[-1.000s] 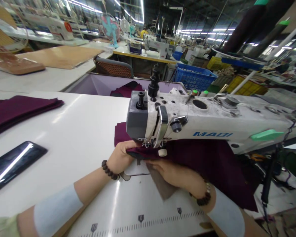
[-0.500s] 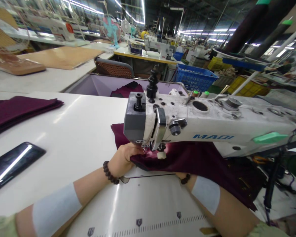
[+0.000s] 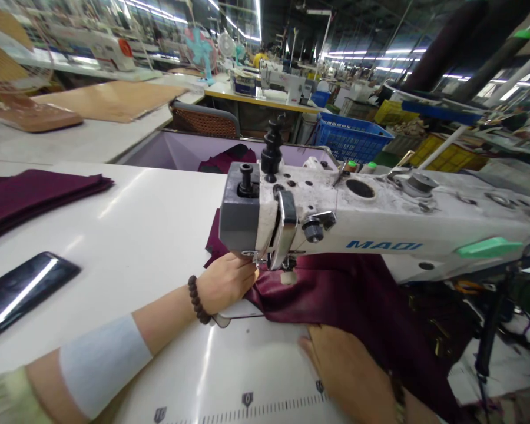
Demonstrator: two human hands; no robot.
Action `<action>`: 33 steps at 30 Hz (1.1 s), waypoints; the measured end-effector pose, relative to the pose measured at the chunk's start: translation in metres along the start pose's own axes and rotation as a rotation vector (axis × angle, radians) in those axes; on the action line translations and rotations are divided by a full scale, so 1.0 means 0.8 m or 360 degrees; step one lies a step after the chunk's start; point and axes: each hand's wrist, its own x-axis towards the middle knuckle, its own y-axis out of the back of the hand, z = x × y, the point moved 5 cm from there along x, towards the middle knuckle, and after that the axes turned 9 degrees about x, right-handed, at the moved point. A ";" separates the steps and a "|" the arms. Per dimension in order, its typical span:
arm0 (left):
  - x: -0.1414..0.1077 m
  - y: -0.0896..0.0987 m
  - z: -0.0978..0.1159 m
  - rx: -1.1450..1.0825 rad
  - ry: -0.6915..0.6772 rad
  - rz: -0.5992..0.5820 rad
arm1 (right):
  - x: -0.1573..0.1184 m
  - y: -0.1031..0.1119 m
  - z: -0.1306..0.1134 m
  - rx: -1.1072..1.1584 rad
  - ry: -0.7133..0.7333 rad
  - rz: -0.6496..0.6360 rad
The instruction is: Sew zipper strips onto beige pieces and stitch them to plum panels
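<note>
Maroon fabric [image 3: 318,300] lies under the presser foot of a white sewing machine [image 3: 380,224]. My left hand [image 3: 229,280], with a beaded bracelet, is right by the needle area, its fingers closed on the left part of the fabric. Some of those fingertips are hidden behind the machine head. My right hand [image 3: 340,359], somewhat blurred, is at the near edge of the fabric. Its thumb shows, while the other fingers are out of sight at the cloth.
A dark glossy phone-like slab [image 3: 26,291] and a stack of maroon pieces [image 3: 39,197] lie on the white table [image 3: 159,235] to the left. Behind the machine is a lilac-lined bin [image 3: 176,154] with more maroon cloth. A blue basket [image 3: 353,138] stands farther back.
My right hand has come out from beneath the fabric, moving toward me and right. The fabric's near edge has shifted and creased. My left hand stays near the needle, its fingers more closed.
</note>
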 end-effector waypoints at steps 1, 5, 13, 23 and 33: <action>-0.001 0.000 0.000 -0.0001 0.0005 -0.0008 | -0.006 0.009 -0.009 0.0055 0.0043 -0.0059; -0.004 0.007 0.004 -0.0086 0.0062 -0.0184 | 0.003 0.050 -0.042 0.0525 0.0311 -0.0044; -0.019 0.047 0.006 -0.0526 0.0347 -0.0762 | 0.088 -0.004 -0.038 -0.0080 0.0285 0.0200; -0.008 0.023 0.009 -0.0393 0.0541 -0.0850 | 0.093 -0.017 -0.005 -0.0014 0.0490 0.0158; -0.012 0.009 0.015 -0.0485 0.0699 -0.0884 | 0.096 -0.013 -0.003 -0.0036 0.0520 0.0135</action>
